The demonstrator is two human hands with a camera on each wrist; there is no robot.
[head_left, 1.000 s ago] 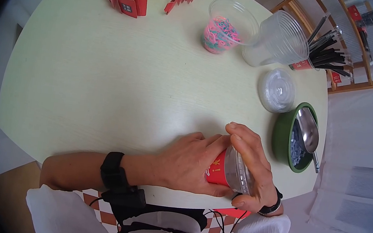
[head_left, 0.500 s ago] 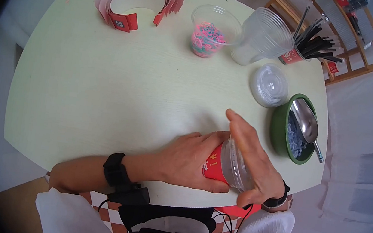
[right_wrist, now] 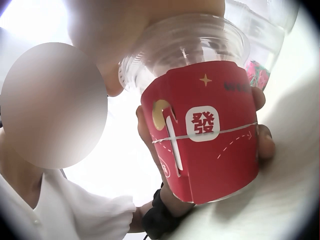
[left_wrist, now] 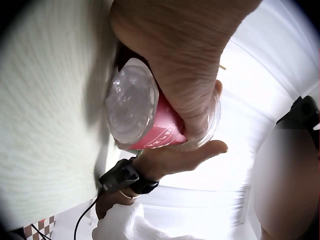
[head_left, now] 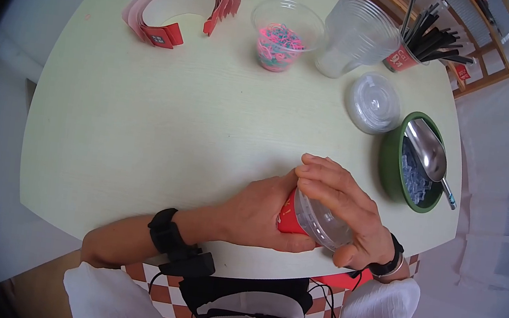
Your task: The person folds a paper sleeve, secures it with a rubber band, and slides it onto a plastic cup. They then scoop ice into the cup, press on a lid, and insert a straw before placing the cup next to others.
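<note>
A clear plastic cup in a red paper sleeve (right_wrist: 205, 145) leans to the right near the table's front edge. My left hand (head_left: 257, 213) grips it round the sleeve. A thin band (right_wrist: 235, 129) circles the sleeve, which bears a white square with a red character. A clear lid (head_left: 322, 224) sits on the cup's mouth. Over the lid lies my right hand (head_left: 356, 213), fingers extended past its far edge and thumb (left_wrist: 212, 149) straight on the near side. Clear lumpy shapes show through the cup's base (left_wrist: 132, 102).
To the right stands a green bowl (head_left: 390, 169) of clear cubes with a metal scoop (head_left: 427, 150). Behind are stacked lids (head_left: 374, 102), nested cups (head_left: 362, 35), a cup of pink and teal bands (head_left: 278, 47), black straws (head_left: 431, 38) and fanned red sleeves (head_left: 161, 35).
The right palm has shifted over the lid, its fingers lifting and then lowering across it again. The left hand keeps hold of the cup. The head view has shifted slightly.
</note>
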